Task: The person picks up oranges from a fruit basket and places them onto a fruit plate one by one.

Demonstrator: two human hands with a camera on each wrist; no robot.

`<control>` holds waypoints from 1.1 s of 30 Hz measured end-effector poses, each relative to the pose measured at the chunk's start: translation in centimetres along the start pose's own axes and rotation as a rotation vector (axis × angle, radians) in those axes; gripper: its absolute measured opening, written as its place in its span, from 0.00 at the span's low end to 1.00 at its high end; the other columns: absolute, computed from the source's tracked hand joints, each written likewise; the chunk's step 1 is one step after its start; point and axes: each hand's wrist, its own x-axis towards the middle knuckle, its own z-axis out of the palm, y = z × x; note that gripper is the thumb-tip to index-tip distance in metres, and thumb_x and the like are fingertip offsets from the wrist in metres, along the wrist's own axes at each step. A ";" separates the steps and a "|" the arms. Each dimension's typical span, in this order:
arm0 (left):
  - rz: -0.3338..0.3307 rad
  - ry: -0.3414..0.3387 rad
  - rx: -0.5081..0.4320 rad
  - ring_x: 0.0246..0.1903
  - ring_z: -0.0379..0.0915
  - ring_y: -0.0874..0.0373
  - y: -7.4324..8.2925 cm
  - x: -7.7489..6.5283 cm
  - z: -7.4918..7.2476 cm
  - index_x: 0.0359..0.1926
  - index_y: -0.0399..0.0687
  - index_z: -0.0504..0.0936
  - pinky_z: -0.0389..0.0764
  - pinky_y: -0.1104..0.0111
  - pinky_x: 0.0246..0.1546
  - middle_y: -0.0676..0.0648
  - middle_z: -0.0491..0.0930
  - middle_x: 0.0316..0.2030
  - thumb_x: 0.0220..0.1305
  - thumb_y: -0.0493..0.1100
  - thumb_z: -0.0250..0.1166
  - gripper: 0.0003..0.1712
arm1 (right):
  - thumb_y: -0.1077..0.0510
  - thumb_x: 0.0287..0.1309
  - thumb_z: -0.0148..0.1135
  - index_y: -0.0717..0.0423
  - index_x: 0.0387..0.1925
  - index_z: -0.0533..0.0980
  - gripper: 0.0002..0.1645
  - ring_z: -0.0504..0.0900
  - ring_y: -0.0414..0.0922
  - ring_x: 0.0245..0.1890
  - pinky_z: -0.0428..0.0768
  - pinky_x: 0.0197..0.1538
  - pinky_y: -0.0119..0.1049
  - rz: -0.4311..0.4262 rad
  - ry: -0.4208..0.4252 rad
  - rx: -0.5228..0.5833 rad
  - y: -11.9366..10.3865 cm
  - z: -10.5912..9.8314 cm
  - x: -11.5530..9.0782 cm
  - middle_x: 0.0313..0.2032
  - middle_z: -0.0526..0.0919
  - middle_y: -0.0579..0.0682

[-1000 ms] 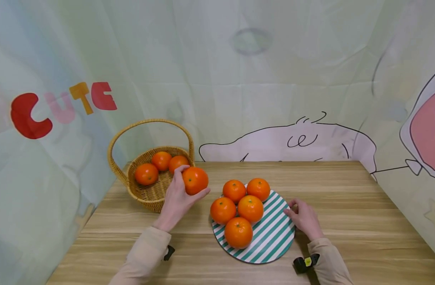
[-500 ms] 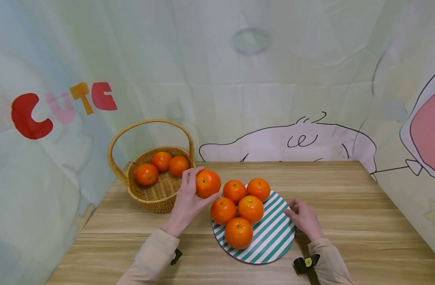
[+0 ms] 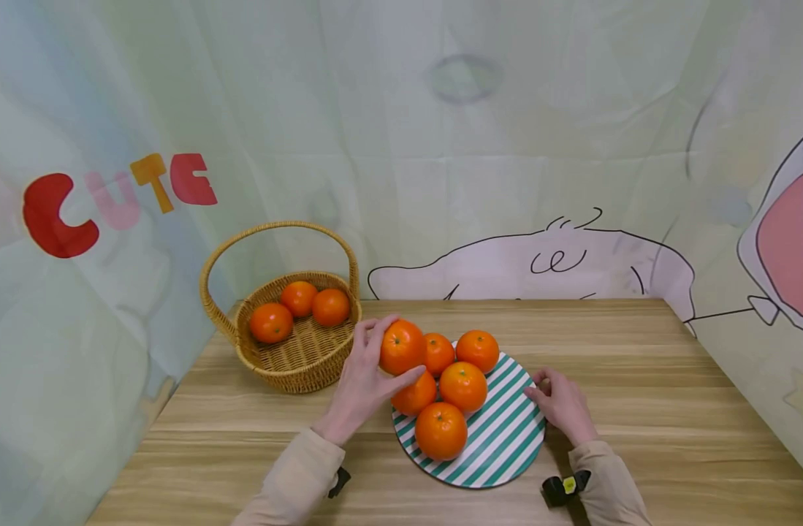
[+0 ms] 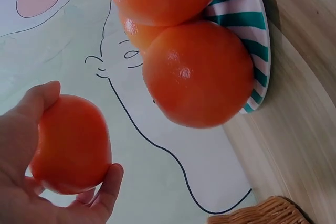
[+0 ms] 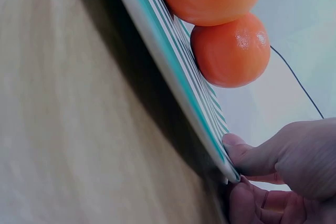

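Note:
Between its thumb and fingers my left hand (image 3: 364, 380) holds an orange (image 3: 402, 347) over the left back edge of the round green-and-white striped plate (image 3: 500, 431). In the left wrist view, that orange (image 4: 73, 144) is apart from the fruit on the plate. Several oranges (image 3: 463, 387) sit grouped on the plate's left half; the held one partly covers two of them in the head view. My right hand (image 3: 562, 403) pinches the plate's right rim, thumb on top and fingers beneath, as the right wrist view shows at the rim (image 5: 218, 153).
A wicker basket (image 3: 309, 376) with a tall arched handle stands at the back left of the wooden table (image 3: 671, 409). Three oranges (image 3: 271, 323) lie in it. A printed curtain (image 3: 401, 146) hangs behind and beside the table.
My left hand has carried its orange rightward, away from the basket and over to the plate's left edge. The right hand and the plate have stayed put.

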 end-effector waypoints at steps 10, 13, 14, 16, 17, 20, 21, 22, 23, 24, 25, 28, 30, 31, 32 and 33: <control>0.027 -0.021 0.003 0.49 0.75 0.46 0.9 -0.3 1.1 0.68 0.52 0.68 0.83 0.56 0.46 0.40 0.69 0.56 0.51 0.53 0.79 0.46 | 0.59 0.66 0.63 0.65 0.47 0.75 0.14 0.73 0.47 0.27 0.69 0.29 0.36 0.008 -0.002 -0.003 0.0 0.0 0.0 0.28 0.78 0.55; 0.030 -0.031 -0.012 0.49 0.76 0.47 1.1 -0.4 1.4 0.67 0.50 0.68 0.83 0.56 0.47 0.41 0.70 0.55 0.50 0.53 0.79 0.45 | 0.59 0.66 0.63 0.65 0.47 0.75 0.14 0.73 0.47 0.28 0.69 0.30 0.36 0.007 -0.004 -0.002 0.0 0.0 0.0 0.29 0.79 0.55; 0.029 -0.037 -0.023 0.49 0.76 0.47 1.2 -0.4 1.5 0.66 0.49 0.68 0.83 0.56 0.47 0.41 0.71 0.55 0.50 0.52 0.79 0.45 | 0.59 0.66 0.63 0.65 0.47 0.75 0.14 0.73 0.47 0.28 0.69 0.30 0.36 0.005 -0.004 -0.002 0.0 0.0 0.0 0.29 0.79 0.55; 0.022 -0.049 -0.039 0.48 0.78 0.49 1.4 -0.5 1.6 0.66 0.49 0.68 0.83 0.57 0.47 0.42 0.71 0.55 0.51 0.52 0.79 0.45 | 0.59 0.66 0.63 0.65 0.47 0.75 0.14 0.73 0.47 0.28 0.68 0.30 0.36 0.000 -0.002 -0.002 0.0 0.0 0.0 0.29 0.79 0.55; 0.019 -0.057 -0.045 0.48 0.78 0.49 1.5 -0.5 1.7 0.66 0.50 0.68 0.83 0.57 0.47 0.42 0.71 0.56 0.51 0.52 0.79 0.44 | 0.59 0.66 0.63 0.65 0.47 0.75 0.14 0.73 0.47 0.27 0.68 0.30 0.36 -0.004 0.000 -0.002 0.0 0.0 0.0 0.29 0.79 0.55; 0.014 -0.079 -0.058 0.47 0.77 0.50 1.8 -0.6 2.0 0.66 0.50 0.67 0.83 0.57 0.47 0.43 0.71 0.56 0.51 0.53 0.78 0.44 | 0.59 0.65 0.63 0.66 0.47 0.75 0.14 0.72 0.47 0.27 0.68 0.30 0.36 -0.013 0.005 -0.003 0.1 0.0 0.0 0.28 0.79 0.55; 0.012 -0.088 -0.056 0.47 0.77 0.51 1.9 -0.6 2.1 0.65 0.50 0.67 0.83 0.58 0.47 0.43 0.71 0.55 0.51 0.53 0.77 0.44 | 0.59 0.65 0.63 0.66 0.47 0.75 0.14 0.72 0.47 0.27 0.68 0.30 0.36 -0.016 0.006 -0.003 0.1 0.0 0.0 0.28 0.79 0.55; 0.011 -0.097 -0.062 0.48 0.77 0.51 2.0 -0.6 2.2 0.65 0.50 0.67 0.83 0.58 0.47 0.43 0.71 0.56 0.52 0.53 0.77 0.43 | 0.59 0.65 0.63 0.66 0.47 0.75 0.14 0.72 0.47 0.27 0.68 0.30 0.36 -0.017 0.007 -0.002 0.1 0.0 0.0 0.28 0.79 0.55; 0.010 -0.106 -0.066 0.47 0.77 0.51 2.2 -0.6 2.3 0.66 0.50 0.67 0.83 0.58 0.47 0.44 0.71 0.55 0.52 0.53 0.77 0.43 | 0.59 0.65 0.63 0.66 0.47 0.75 0.14 0.72 0.47 0.27 0.68 0.30 0.36 -0.018 0.007 -0.001 0.1 0.0 0.0 0.28 0.79 0.55; 0.011 -0.115 -0.068 0.47 0.77 0.52 2.3 -0.6 2.4 0.65 0.50 0.67 0.83 0.58 0.47 0.44 0.71 0.55 0.53 0.53 0.77 0.43 | 0.59 0.65 0.63 0.66 0.47 0.75 0.14 0.72 0.47 0.27 0.68 0.30 0.36 -0.019 0.007 -0.001 0.1 0.0 0.0 0.29 0.79 0.55; 0.011 -0.124 -0.072 0.47 0.77 0.52 2.3 -0.7 2.5 0.66 0.50 0.67 0.83 0.58 0.47 0.44 0.71 0.55 0.53 0.53 0.77 0.43 | 0.59 0.65 0.63 0.66 0.47 0.75 0.14 0.72 0.47 0.27 0.68 0.30 0.36 -0.020 0.007 -0.001 0.1 0.1 0.0 0.29 0.79 0.55; 0.009 -0.152 -0.097 0.47 0.77 0.51 2.7 -0.7 2.9 0.66 0.51 0.66 0.84 0.57 0.47 0.43 0.71 0.55 0.53 0.53 0.77 0.43 | 0.59 0.65 0.63 0.66 0.47 0.75 0.14 0.73 0.47 0.27 0.68 0.30 0.36 -0.016 0.006 0.000 0.1 0.1 0.0 0.29 0.79 0.55; 0.008 -0.168 -0.106 0.47 0.78 0.51 2.9 -0.8 3.1 0.66 0.52 0.66 0.84 0.57 0.47 0.44 0.70 0.54 0.53 0.54 0.77 0.43 | 0.59 0.65 0.63 0.66 0.47 0.75 0.15 0.73 0.46 0.27 0.68 0.30 0.36 -0.013 0.005 0.000 0.1 0.1 0.0 0.29 0.79 0.55; 0.010 -0.175 -0.112 0.47 0.78 0.50 3.0 -0.8 3.2 0.66 0.51 0.66 0.84 0.56 0.47 0.44 0.70 0.54 0.53 0.53 0.77 0.43 | 0.59 0.65 0.63 0.66 0.47 0.75 0.15 0.73 0.46 0.27 0.69 0.29 0.36 -0.010 0.004 0.000 0.1 0.1 0.0 0.29 0.79 0.55; 0.012 -0.181 -0.113 0.48 0.78 0.50 3.1 -0.9 3.3 0.65 0.52 0.66 0.84 0.56 0.47 0.44 0.70 0.55 0.53 0.53 0.77 0.42 | 0.59 0.66 0.63 0.66 0.47 0.75 0.15 0.73 0.46 0.27 0.69 0.29 0.36 -0.006 0.003 0.001 0.1 0.1 0.0 0.29 0.79 0.55; 0.016 -0.185 -0.115 0.48 0.78 0.50 3.2 -0.9 3.4 0.65 0.52 0.67 0.84 0.55 0.48 0.44 0.70 0.55 0.53 0.53 0.77 0.42 | 0.59 0.66 0.63 0.66 0.48 0.75 0.15 0.73 0.47 0.27 0.70 0.29 0.36 -0.003 0.001 0.003 0.1 0.1 0.0 0.29 0.79 0.55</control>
